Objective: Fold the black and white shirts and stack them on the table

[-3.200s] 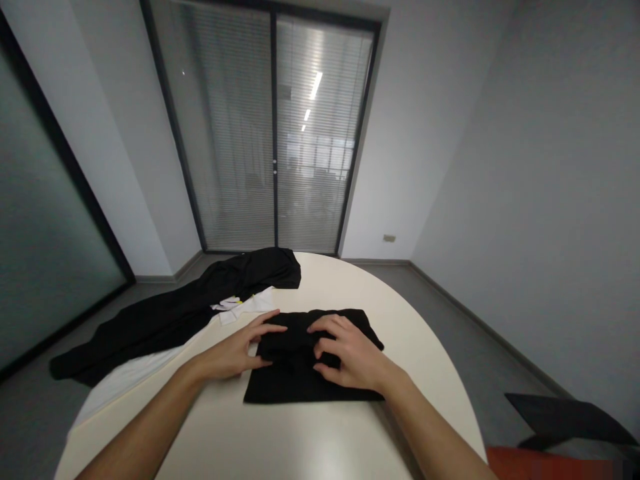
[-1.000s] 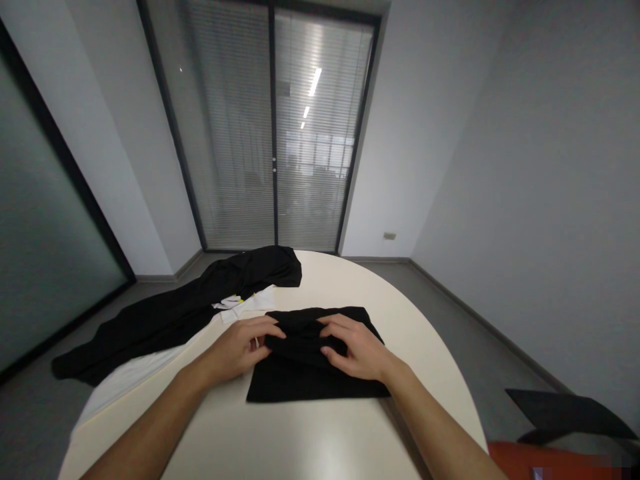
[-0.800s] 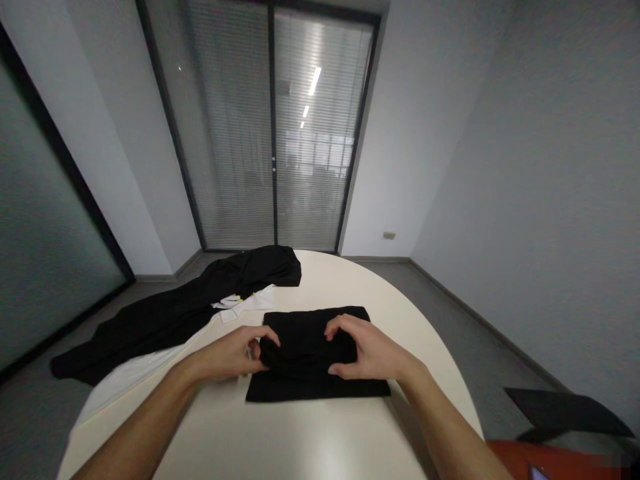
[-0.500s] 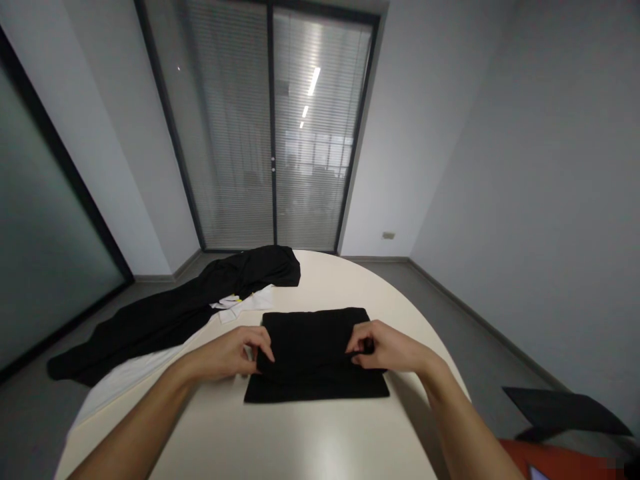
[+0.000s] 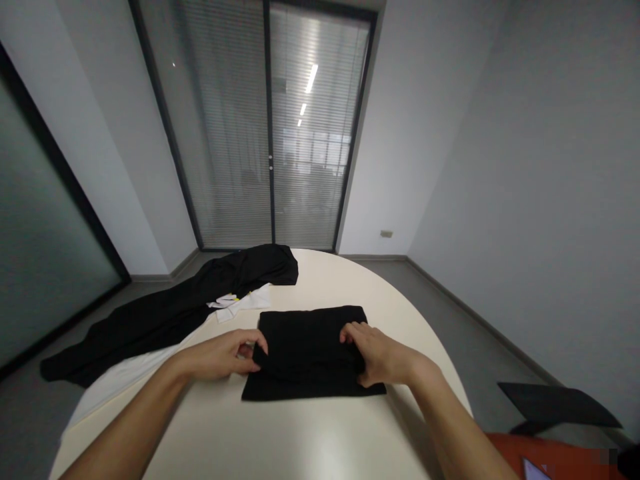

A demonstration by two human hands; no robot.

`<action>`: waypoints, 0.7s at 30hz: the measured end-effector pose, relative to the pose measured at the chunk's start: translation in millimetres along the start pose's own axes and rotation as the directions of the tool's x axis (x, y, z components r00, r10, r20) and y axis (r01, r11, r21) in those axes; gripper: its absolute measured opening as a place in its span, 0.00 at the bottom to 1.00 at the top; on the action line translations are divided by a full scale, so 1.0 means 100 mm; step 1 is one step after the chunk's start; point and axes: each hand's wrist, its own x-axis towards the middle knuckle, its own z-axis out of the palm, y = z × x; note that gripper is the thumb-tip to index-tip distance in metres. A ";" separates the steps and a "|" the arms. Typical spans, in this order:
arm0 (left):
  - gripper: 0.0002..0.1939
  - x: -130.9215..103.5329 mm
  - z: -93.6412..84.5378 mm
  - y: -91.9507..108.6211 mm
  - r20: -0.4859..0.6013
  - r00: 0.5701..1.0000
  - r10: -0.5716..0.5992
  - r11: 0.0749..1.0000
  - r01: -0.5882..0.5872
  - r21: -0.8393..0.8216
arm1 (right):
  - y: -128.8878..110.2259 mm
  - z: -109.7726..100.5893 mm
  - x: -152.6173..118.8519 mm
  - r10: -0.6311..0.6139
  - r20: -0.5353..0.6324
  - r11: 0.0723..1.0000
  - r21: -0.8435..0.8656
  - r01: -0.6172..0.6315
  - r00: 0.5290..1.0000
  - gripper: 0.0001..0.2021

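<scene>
A folded black garment [image 5: 310,340] lies flat on the round table in front of me, its lower layer showing as a strip along the near edge. At its left edge, my left hand [image 5: 237,353] pinches the upper layer between thumb and fingers. Over the right end rests my right hand [image 5: 383,357], its fingers bent onto the cloth and its thumb well apart, nearer to me. What kind of garment it is, I cannot tell.
A long black garment [image 5: 165,320] stretches across the table's left side and hangs over the edge. White cloth [image 5: 125,380] with a small yellow mark lies beside it. The cream table [image 5: 280,440] has a curved edge; a black chair part [image 5: 555,403] and something red [image 5: 540,450] stand at the right.
My right hand has gone from a pinch at the cloth's right side to a wider spread over it. My left hand stays at the left edge. The view has shifted slightly.
</scene>
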 end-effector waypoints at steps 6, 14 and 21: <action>0.17 -0.03 0.01 0.10 0.032 0.999 -0.029 0.997 0.031 -0.075 | -0.10 -0.04 0.01 -0.022 -0.064 0.999 -0.046 0.019 0.998 0.22; 0.17 -0.06 -0.07 -0.04 0.113 0.993 -0.045 0.987 0.062 -0.148 | -0.16 -0.21 -0.11 -0.085 -0.080 0.983 0.158 0.097 0.993 0.13; 0.14 -0.09 -0.05 0.13 0.040 0.998 -0.040 0.970 0.029 0.243 | -0.06 -0.12 -0.04 -0.001 0.225 0.936 0.344 -0.078 0.974 0.24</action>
